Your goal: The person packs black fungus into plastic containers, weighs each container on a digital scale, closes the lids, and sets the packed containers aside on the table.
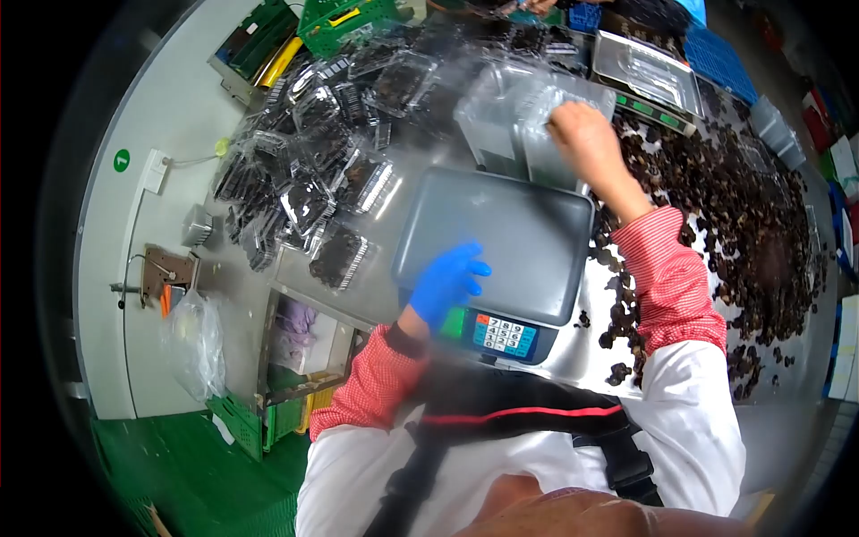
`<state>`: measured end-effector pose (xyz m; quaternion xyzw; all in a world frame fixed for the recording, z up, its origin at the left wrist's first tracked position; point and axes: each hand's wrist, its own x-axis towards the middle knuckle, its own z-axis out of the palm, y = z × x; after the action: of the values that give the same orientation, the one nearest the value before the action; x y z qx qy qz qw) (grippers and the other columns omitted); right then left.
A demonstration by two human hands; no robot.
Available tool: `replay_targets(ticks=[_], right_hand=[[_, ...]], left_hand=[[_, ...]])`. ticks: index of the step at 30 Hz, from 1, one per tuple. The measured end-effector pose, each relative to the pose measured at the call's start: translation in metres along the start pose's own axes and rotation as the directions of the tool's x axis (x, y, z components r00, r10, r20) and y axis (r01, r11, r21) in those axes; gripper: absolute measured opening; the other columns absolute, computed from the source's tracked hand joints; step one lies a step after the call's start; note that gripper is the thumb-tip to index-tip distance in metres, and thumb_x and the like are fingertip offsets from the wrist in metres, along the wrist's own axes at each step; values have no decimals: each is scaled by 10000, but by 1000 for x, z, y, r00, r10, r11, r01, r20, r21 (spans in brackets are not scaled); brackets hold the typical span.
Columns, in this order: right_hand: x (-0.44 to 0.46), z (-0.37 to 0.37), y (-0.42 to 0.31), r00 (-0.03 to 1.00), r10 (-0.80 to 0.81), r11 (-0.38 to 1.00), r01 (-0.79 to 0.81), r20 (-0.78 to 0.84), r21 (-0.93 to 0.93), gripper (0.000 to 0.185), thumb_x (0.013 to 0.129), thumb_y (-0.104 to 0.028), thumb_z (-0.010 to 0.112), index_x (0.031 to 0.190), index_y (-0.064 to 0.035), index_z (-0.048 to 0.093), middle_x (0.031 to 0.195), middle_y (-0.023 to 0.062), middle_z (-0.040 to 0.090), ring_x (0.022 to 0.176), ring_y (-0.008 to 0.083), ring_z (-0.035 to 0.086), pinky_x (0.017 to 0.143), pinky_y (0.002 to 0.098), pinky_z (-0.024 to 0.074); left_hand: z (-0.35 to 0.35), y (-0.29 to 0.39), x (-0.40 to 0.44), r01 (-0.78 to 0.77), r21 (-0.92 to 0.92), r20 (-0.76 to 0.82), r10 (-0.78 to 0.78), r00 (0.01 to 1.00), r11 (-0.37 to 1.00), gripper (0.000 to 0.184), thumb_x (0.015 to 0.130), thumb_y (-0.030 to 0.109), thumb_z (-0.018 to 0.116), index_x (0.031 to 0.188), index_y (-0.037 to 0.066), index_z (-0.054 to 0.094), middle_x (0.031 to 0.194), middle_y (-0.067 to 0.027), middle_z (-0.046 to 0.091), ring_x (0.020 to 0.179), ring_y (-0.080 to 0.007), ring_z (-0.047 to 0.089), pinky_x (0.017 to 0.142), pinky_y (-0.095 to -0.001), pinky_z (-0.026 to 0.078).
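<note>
My left hand [447, 282], in a blue glove, is over the front left of the grey pan [510, 242] of a digital scale. Its fingers are apart and hold nothing. Below the pan shows the scale's keypad [505, 336]. My bare right hand [582, 134] is beyond the pan, at the stacked clear plastic containers [495, 112]. Its fingers are curled down at the top edge of a stack; what they hold, if anything, is hidden.
Filled clear packs [309, 201] lie piled at the left. Dark, mushroom-like pieces [761, 237] spread over the right side. Another scale [649, 76] stands at the back right, near a green crate [344, 25] and another person's hand [540, 6].
</note>
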<state>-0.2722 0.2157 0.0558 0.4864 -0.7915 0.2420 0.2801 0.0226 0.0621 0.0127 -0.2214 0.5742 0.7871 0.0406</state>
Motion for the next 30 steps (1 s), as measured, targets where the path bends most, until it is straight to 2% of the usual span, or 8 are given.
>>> replay_targets(ticks=[4,8,11,13,16,19,24,30], right_hand=[[-42,-19,-77,984,-177,983,177,4,-45,108,695,-130,612,734,-107,514,743,61,532,737,243,561,627,393,449],[-119,-9,-118,981,-185,970,174,52,168,116,704,-127,593,708,-84,485,730,55,487,728,230,521,659,362,441],[-142,-32,-112,991,-128,930,103,47,354,412,712,-247,729,1048,-41,610,932,125,531,917,302,546,791,383,463],[-153,-53,-94,1000,24,930,-30,20,366,441,715,-242,716,1102,-63,603,958,141,516,944,331,529,825,420,463],[-191,-64,-44,943,305,907,-331,133,262,547,710,-302,765,1175,-80,582,1017,151,530,970,331,529,855,445,451],[-240,-66,32,791,576,792,-602,205,97,636,729,-355,788,1249,-75,554,1047,159,542,960,328,547,853,437,450],[-290,-95,183,650,726,688,-685,225,-238,801,783,-507,743,1417,-126,435,1102,175,549,998,358,569,846,469,486],[-245,-93,336,627,758,641,-660,183,-392,895,758,-694,658,1473,-222,397,1280,209,529,1166,403,543,919,509,473]], left_hand=[[30,-3,-16,-104,153,262,62,963,983,370,1009,293,519,1252,19,573,1054,-68,678,782,-105,609,637,-212,466],[72,-8,-25,-75,121,521,1,854,990,264,999,240,526,1124,29,623,1023,-74,687,798,-106,625,657,-227,482],[105,-7,-15,-58,175,640,-69,765,983,213,988,202,528,1078,36,628,1021,-71,687,807,-111,629,664,-233,485],[122,-19,-6,-11,168,669,-106,736,986,203,993,192,517,1072,36,620,1017,-68,688,805,-112,630,664,-234,488],[151,-39,13,174,120,611,-211,763,977,238,1003,204,507,1140,39,612,1060,-66,679,854,-120,634,708,-245,495],[194,-66,39,121,93,448,-150,882,988,307,1013,215,498,1257,44,571,1118,-59,665,934,-126,626,783,-256,491],[235,-114,80,201,50,293,-207,933,978,498,988,139,522,1466,84,393,1475,-6,417,1258,-101,464,1017,-266,393],[254,-154,112,34,147,121,-52,991,989,659,943,22,568,1525,65,262,1412,-86,444,1268,-229,472,1055,-371,408]])
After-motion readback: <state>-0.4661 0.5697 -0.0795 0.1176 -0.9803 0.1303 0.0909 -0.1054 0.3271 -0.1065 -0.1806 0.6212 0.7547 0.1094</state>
